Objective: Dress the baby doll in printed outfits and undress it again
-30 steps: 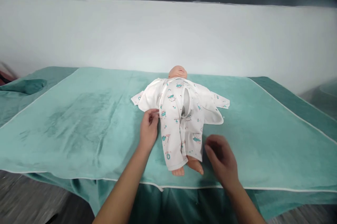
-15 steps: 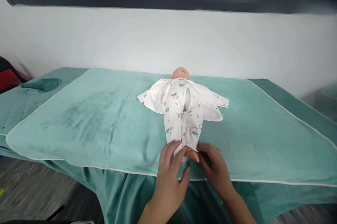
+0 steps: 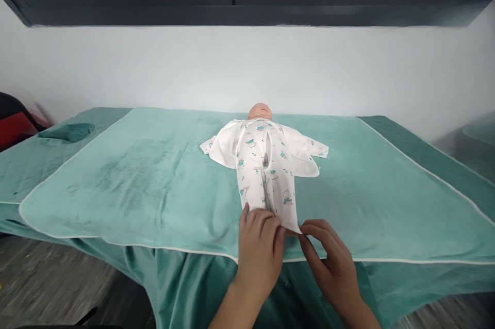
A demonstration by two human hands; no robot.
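Observation:
A baby doll point(image 3: 260, 111) lies on its back with its head toward the wall. White printed baby trousers point(image 3: 251, 174), with an oval opening at the crotch, lie over its front and legs. Spread out at both sides is a white baby jacket point(image 3: 303, 156) with printed sleeves. My right hand point(image 3: 328, 264) pinches the hem corner of the trouser leg on the right and pulls it outward and down. Over the lower end of the other leg, my left hand point(image 3: 258, 249) curls its fingers on the cloth. The doll's feet are mostly hidden.
A light green blanket point(image 3: 116, 174) with white piping covers the table, over darker green cloth point(image 3: 185, 288) that hangs at the front. Behind stands a white wall point(image 3: 174, 66) below a dark window frame point(image 3: 127, 6). A red and black object point(image 3: 15, 125) is at the far left.
My left hand moved from beside the doll's hip down to the trouser cuffs. My right hand came in to the hem, took its corner and drew it down and right. The view tilted up.

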